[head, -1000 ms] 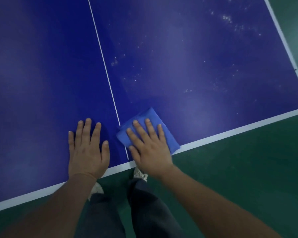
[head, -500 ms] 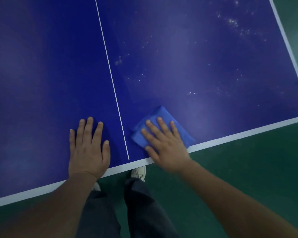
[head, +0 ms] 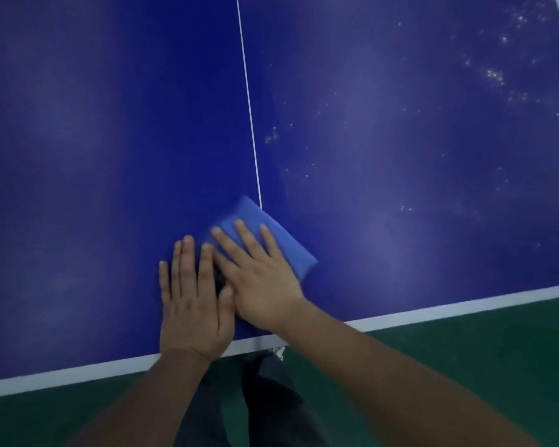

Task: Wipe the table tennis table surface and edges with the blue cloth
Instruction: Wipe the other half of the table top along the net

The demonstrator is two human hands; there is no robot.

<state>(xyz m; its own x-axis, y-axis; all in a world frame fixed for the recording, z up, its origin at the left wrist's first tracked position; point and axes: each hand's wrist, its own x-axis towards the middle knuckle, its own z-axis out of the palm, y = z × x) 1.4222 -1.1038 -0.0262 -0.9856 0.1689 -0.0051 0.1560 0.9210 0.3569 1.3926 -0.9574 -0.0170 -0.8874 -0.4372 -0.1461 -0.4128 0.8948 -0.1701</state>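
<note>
Left hand (head: 192, 304) and right hand (head: 259, 279) flat, fingers straight, side by side, touching

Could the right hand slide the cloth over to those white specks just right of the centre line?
Probably yes. The right hand presses flat on the blue cloth, and only bare table lies between it and the white specks.

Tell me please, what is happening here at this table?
A person is wiping a blue table. The right hand presses a folded blue cloth flat over the white centre line, close to the near edge. The left hand rests flat on the table beside it, touching the right hand. White specks remain on the right half.
</note>
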